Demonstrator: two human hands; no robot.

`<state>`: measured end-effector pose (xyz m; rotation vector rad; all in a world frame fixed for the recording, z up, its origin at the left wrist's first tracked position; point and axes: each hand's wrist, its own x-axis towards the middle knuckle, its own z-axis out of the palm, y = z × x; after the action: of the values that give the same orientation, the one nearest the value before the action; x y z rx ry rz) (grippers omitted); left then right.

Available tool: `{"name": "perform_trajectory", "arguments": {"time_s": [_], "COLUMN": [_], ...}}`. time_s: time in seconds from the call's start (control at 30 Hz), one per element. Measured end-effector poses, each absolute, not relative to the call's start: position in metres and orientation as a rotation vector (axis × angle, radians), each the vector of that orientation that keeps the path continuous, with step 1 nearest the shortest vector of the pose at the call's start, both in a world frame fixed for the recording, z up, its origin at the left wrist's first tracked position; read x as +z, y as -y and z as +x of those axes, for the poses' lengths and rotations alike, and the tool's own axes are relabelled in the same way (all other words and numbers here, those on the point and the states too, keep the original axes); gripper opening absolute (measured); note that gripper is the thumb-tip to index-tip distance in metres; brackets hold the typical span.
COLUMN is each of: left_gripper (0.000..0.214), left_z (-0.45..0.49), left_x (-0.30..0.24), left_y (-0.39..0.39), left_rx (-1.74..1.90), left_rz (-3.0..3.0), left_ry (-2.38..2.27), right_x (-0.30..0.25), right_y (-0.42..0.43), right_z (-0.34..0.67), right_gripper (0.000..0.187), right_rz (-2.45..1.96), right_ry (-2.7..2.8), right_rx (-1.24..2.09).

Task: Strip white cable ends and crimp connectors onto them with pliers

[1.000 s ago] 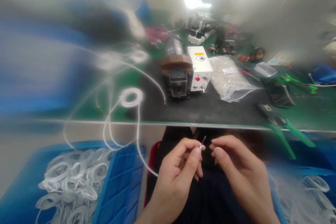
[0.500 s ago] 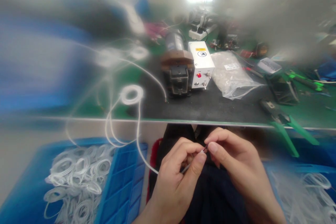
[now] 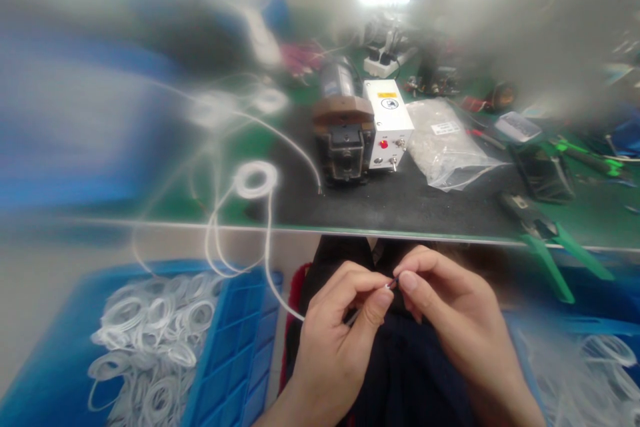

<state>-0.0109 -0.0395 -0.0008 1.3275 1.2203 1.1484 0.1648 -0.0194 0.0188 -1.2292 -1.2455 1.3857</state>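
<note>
My left hand (image 3: 345, 327) is closed around a white cable (image 3: 285, 307), with thumb and forefinger pinching close to its stripped end. Thin dark wires (image 3: 393, 283) stick out of that end, and my right hand (image 3: 445, 307) pinches their tips between thumb and forefinger. Both hands are over my lap, just in front of the table edge. From my left hand the cable runs up to a white coil (image 3: 256, 179) lying at the table's front. How many wires there are, I cannot make out.
On the black mat stands a dark machine (image 3: 345, 140) beside a white control box (image 3: 387, 123). To the right lie a plastic bag (image 3: 447, 143) and green-handled pliers (image 3: 543, 233) jutting over the edge. Blue bins (image 3: 235, 347) with coiled cables flank my lap.
Both hands keep the same pinch on the cable end and wires, with only tiny finger shifts. The whole view has slid slightly, so the bench appears a little further right.
</note>
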Motion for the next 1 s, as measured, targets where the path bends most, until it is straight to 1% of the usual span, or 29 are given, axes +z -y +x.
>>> {"name": "perform_trajectory", "arguments": {"time_s": [0.13,0.27,0.73,0.87,1.0], "left_gripper": [0.01,0.01,0.007,0.007,0.007], "left_z": [-0.01,-0.01,-0.008,-0.007,-0.008], "left_x": [-0.003,-0.004,-0.007,-0.005,-0.005], "left_y": [0.04,0.039,0.04,0.039,0.038], "left_rx": [1.162,1.197,1.214,1.219,1.219], "left_rz": [1.276,1.268,1.298,1.315,1.303], "left_ry": [-1.206,-1.207,-1.226,-1.22,-1.21], "right_x": [0.018,0.016,0.026,0.026,0.024], "right_y": [0.02,0.021,0.024,0.027,0.029], "right_z": [0.164,0.163,0.159,0.159,0.162], "right_gripper": [0.019,0.018,0.016,0.012,0.013], "right_rz": [-1.248,-1.249,-1.329,-1.325,-1.288], "right_ry": [1.202,1.169,1.341,1.363,1.347], "right_rx": [1.424,1.445,1.182,1.163,1.198]}}
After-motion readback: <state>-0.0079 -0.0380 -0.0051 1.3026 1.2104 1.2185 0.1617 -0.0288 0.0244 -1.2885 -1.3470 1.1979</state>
